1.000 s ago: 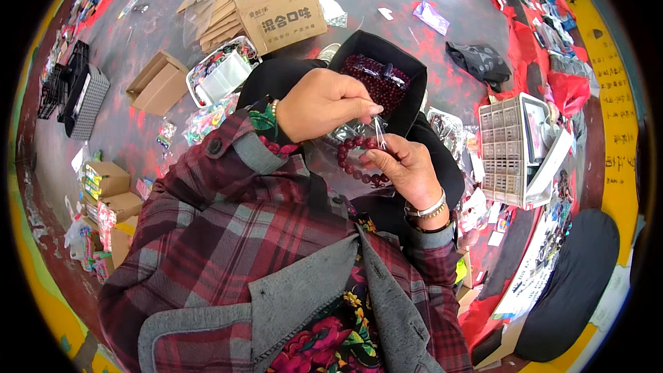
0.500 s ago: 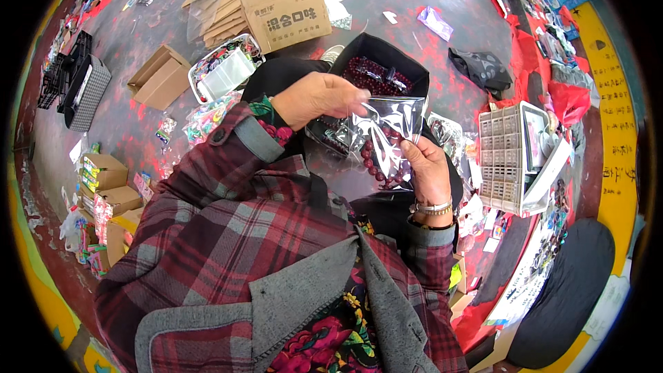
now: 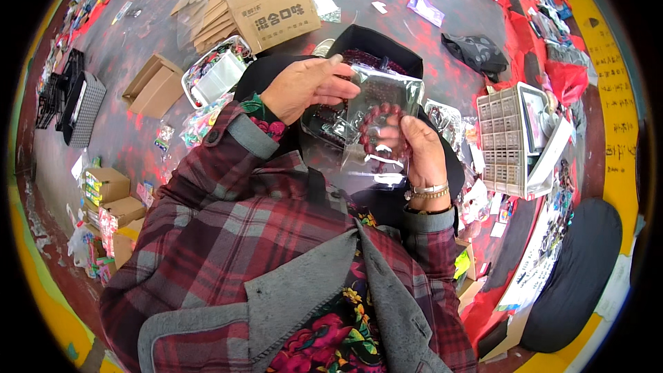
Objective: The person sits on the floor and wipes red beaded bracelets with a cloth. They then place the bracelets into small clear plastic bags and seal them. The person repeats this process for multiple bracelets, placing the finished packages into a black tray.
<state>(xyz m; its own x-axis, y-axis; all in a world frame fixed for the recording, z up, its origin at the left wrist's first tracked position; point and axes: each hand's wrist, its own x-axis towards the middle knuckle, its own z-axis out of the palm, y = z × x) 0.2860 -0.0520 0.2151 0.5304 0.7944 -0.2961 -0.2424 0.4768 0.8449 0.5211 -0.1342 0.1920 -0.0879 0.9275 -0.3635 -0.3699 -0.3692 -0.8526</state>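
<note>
In my right hand (image 3: 425, 153), which has a metal bracelet at its wrist, the thumb and fingers grip the side of a clear plastic bag (image 3: 359, 152). Inside the bag lies a dark red bead bracelet (image 3: 366, 139), seen through the shiny film. My left hand (image 3: 304, 90) has its fingers stretched out at the bag's upper left edge; whether the fingertips touch the film I cannot tell. Just beyond the bag, a black box (image 3: 383, 45) contains more dark red beads (image 3: 362, 59), partly covered by the bag.
A white bin (image 3: 219, 72) of small goods stands left of my legs, with an open cardboard box (image 3: 153, 86) beside it. Flattened cardboard and a larger carton (image 3: 275, 10) lie beyond. To the right are a beige plastic crate (image 3: 507, 145) and a dark bag (image 3: 475, 54).
My left hand has gone from pinched fingers at the bag's top edge to stretched fingers, moving slightly left and up. The bag now lies flatter toward me, still in my right hand.
</note>
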